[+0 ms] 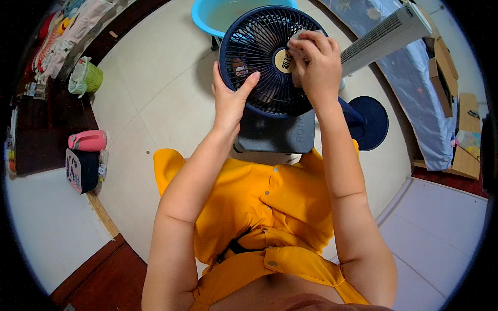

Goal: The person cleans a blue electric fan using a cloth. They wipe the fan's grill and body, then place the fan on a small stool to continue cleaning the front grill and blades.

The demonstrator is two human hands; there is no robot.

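Note:
Before me is the round dark-blue wire grille of an electric fan (264, 91), with a gold disc (283, 61) bearing writing at its centre. My left hand (232, 97) grips its lower left rim, thumb lying over the front wires. My right hand (321, 64) holds a crumpled light-coloured cloth (298, 44) against the right part of the grille; the fingers hide much of the cloth. Under the fan head sits a dark grey box-like thing (272, 134) with raised lettering. To the right, a dark-blue round base (371, 122) with a stem reaches toward the fan.
A light-blue basin (200, 17) of water stands behind the fan. At right are a white tower fan (383, 39), a bed with blue bedding (424, 97) and a cardboard box (443, 74). A green bin (92, 77), pink hair dryer-like object (88, 140) and dark bag (81, 171) are at left.

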